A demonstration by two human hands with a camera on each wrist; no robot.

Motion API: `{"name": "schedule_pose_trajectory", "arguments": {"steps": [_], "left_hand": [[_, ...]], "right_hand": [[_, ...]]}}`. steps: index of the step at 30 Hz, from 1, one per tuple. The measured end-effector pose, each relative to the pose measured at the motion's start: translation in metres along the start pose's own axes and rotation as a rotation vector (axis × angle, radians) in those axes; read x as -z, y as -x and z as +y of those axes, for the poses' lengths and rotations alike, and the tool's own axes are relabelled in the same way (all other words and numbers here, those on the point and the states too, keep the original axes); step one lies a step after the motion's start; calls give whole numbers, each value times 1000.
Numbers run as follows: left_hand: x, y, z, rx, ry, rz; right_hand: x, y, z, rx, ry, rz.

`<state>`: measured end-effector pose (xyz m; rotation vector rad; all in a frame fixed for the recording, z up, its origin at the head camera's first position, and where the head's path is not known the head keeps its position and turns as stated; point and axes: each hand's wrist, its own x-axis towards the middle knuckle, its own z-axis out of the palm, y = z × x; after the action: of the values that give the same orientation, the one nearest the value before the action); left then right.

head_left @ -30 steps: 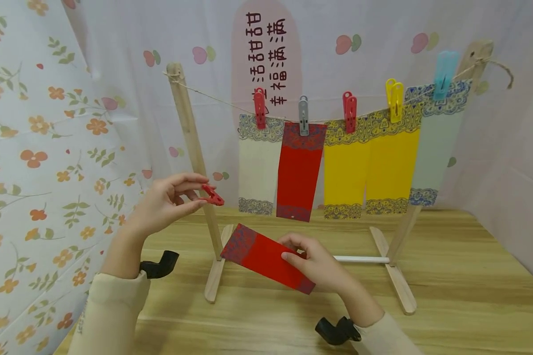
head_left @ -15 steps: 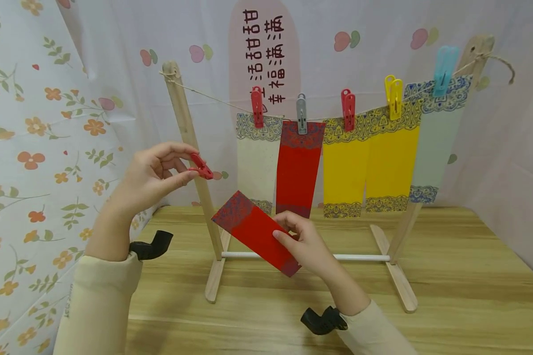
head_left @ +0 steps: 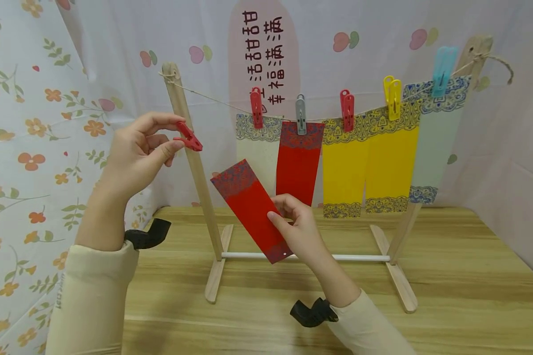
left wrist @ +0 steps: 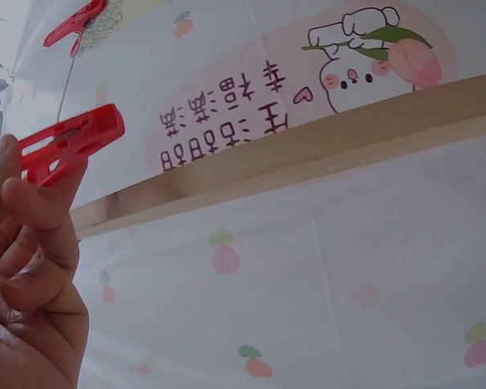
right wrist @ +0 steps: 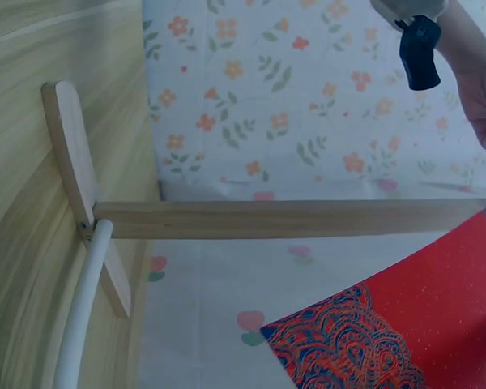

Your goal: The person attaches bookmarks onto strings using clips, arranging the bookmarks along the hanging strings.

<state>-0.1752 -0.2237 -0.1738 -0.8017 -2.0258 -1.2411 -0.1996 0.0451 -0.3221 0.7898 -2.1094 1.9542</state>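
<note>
My left hand [head_left: 135, 153] pinches a red plastic clothespin [head_left: 189, 137] between thumb and fingers, in front of the rack's left post. The left wrist view shows this clothespin [left wrist: 105, 128] at the fingertips. In my right hand [head_left: 299, 224] is a red paper card [head_left: 253, 209], held by its right edge and tilted, its wide patterned end up and left. A small hole shows at its lower end. The card hangs in the air below the string, partly covering a cream card [head_left: 255, 148]. In the right wrist view only part of the card [right wrist: 445, 308] shows.
A string [head_left: 213, 100] runs between two wooden posts [head_left: 195, 172]. From it hang a red card [head_left: 298, 167], two yellow cards [head_left: 344, 172] and a pale card [head_left: 437, 148], pinned by clothespins such as a grey one [head_left: 301, 116]. A white bar [head_left: 360, 258] joins the feet above the table [head_left: 248, 315].
The left hand has risen and moved left with the clothespin. The right hand has lifted the red card up and slightly left, and the card has turned more upright.
</note>
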Motion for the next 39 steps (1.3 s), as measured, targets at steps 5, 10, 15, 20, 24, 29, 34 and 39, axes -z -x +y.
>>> {"name": "schedule_pose_trajectory", "arguments": {"steps": [5,10,15,20,24,29,34,39], "left_hand": [[1,-6,11,32,35,60],[0,-12,18,-1,55,121],[-1,-19,22,-89,99,188],[-5,-24,23,-90,129,233],[-9,-26,24,-88,205,274],[-14,-31,26,-162,206,334],[-17,-36,27,-189,249,354],[-19,-39,24,-180,257,355]], "right_hand": [[-4,-7,-4,34,-6,19],[-9,-14,-10,66,-4,22],[-13,-22,-21,77,8,44],[-19,-32,-30,89,18,66],[-24,-38,-36,94,19,65],[-32,-45,-40,96,15,79],[-37,-49,-43,75,14,93],[-40,-54,-48,45,18,112]]}}
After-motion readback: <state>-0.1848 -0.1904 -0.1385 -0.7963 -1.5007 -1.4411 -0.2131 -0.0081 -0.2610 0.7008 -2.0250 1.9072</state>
